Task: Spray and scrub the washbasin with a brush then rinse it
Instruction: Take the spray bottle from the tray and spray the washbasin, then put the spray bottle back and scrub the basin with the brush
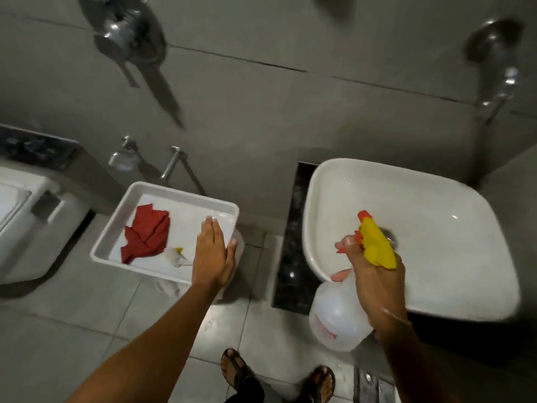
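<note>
A white rectangular washbasin (430, 199) sits on a dark counter at the right. My right hand (374, 274) grips a spray bottle (337, 318) with a clear body and a yellow head with an orange nozzle, held over the basin's near-left rim and pointing into the bowl. My left hand (212, 251) lies flat, fingers together, over the right side of a white tray (139, 190) and holds nothing. In the tray lie a red cloth (146, 234) and a small white brush with a yellow bit (175, 254).
A wall tap (499, 80) juts out above the basin at the upper right. A toilet (26, 216) stands at the far left. Chrome wall fittings (128, 36) hang above the tray. My sandalled feet (279, 376) stand on the grey tiled floor.
</note>
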